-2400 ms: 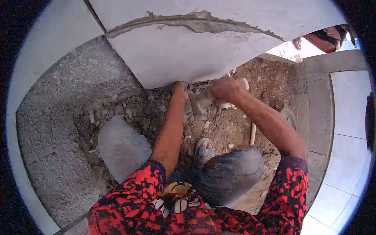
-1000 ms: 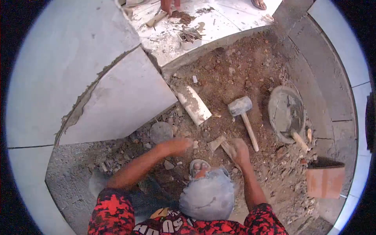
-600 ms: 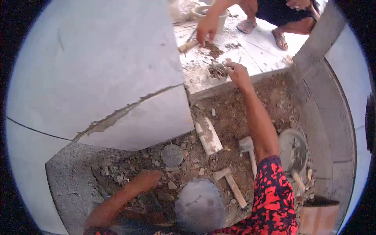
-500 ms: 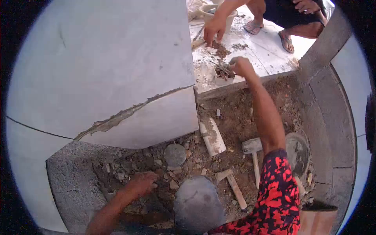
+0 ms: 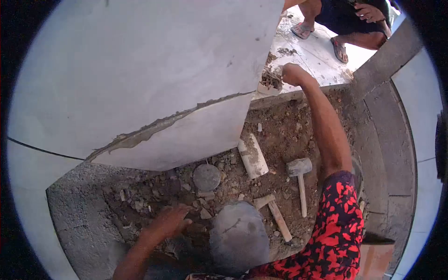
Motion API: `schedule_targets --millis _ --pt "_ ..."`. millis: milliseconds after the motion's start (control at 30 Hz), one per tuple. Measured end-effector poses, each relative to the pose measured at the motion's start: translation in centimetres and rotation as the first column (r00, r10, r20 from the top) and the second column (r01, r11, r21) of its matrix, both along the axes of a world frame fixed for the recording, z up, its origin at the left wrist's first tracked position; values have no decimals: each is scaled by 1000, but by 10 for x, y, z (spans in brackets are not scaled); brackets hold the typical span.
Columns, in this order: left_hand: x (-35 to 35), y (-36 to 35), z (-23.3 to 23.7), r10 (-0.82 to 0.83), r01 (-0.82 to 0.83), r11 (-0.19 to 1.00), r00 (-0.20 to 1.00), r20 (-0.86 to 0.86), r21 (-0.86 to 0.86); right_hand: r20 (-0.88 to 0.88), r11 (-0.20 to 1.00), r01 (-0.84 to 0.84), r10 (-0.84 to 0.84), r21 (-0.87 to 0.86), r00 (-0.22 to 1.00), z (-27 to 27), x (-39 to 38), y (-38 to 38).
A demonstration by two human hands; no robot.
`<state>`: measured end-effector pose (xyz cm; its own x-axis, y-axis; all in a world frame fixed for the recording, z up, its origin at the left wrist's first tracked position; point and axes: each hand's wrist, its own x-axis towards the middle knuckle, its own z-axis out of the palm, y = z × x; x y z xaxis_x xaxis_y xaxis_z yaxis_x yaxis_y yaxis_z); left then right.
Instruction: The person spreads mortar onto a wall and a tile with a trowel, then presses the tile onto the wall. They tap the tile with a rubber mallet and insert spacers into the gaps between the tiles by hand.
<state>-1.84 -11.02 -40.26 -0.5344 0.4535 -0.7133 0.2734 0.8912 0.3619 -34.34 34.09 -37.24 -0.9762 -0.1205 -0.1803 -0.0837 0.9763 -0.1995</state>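
Note:
My right hand (image 5: pixel 292 74) is stretched forward with curled fingers at a small white container (image 5: pixel 269 88) full of thin brownish pieces, on the edge of the white tiled floor. What its fingers hold, if anything, is too small to make out. Over the rubble at the lower left, my left hand (image 5: pixel 173 220) hangs with its fingers apart and nothing in it. A round grey disc (image 5: pixel 206 177) lies just beyond it. To the right are a white pipe piece (image 5: pixel 253 156), a mallet with a pale head (image 5: pixel 299 167) and a wooden-handled hammer (image 5: pixel 280 223).
A large pale panel (image 5: pixel 158 70) with a rough mortar seam fills the left and centre. A co-worker's sandalled feet (image 5: pixel 303 30) and bent legs are at the top right. Grey concrete blocks (image 5: pixel 385 140) border the right side; a reddish-brown box (image 5: pixel 373 256) stands below them.
The panel now covers more of the tiled floor, hiding the co-worker's reaching hand and the bucket. My right hand has drawn slightly closer to the container's right side; my left hand stays low.

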Motion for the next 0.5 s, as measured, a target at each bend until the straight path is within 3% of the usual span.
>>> schedule_targets --millis 67,167,233,267,333,433,500 --pt "-12 5 -4 -30 29 999 999 21 40 -162 962 -176 211 209 964 -3 -6 5" --pt "-6 -10 -56 -38 52 982 996 -82 180 -149 985 -85 107 150 983 -7 -2 0" --pt "-13 0 -59 -120 130 974 991 -65 183 -50 953 276 -284 -120 958 -1 10 -10" --pt "-16 6 -59 -202 205 962 979 -36 181 -258 993 116 -116 -17 959 -17 7 2" --pt "-15 15 -54 -243 254 944 967 -78 210 -495 956 197 -282 -216 822 -29 12 2" --pt "-13 16 -76 -276 310 904 949 -151 294 -508 961 253 -272 -109 817 -30 13 1" --pt "-16 13 -86 -262 314 882 947 -188 351 -538 955 230 -295 -187 789 -26 16 -6"
